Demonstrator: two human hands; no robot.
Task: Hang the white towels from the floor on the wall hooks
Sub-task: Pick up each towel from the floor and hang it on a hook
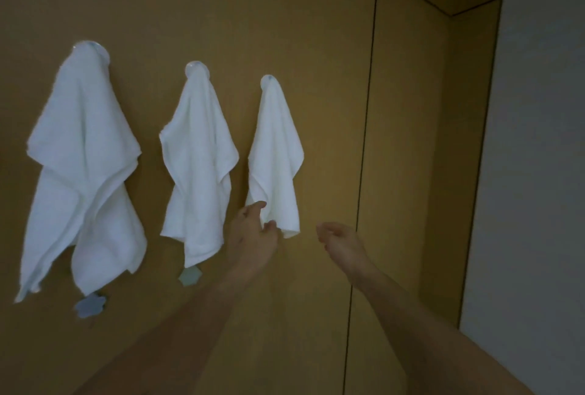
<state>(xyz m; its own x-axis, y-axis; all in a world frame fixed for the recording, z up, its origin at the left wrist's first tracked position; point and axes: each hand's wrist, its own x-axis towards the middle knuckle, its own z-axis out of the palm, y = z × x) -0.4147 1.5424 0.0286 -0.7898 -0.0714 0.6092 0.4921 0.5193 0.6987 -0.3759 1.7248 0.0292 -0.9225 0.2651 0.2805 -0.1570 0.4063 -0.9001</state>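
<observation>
Three white towels hang from round hooks on the ochre wall: a large left towel [83, 166], a middle towel [198, 169] and a smaller right towel [276, 160]. The hooks show above them: the left hook [95, 46], the middle hook [197, 67] and the right hook [268, 79]. My left hand [254, 233] is at the lower left edge of the right towel, fingers loosely curled and touching its hem. My right hand [343, 244] hovers to the right of that towel, relaxed and holding nothing.
Two grey-blue flower-shaped pieces sit on the wall below the towels, a left piece [90, 306] and a middle piece [190, 277]. A dark vertical seam [364, 157] splits the wall panel. A white wall [538, 173] stands at the right, past a corner.
</observation>
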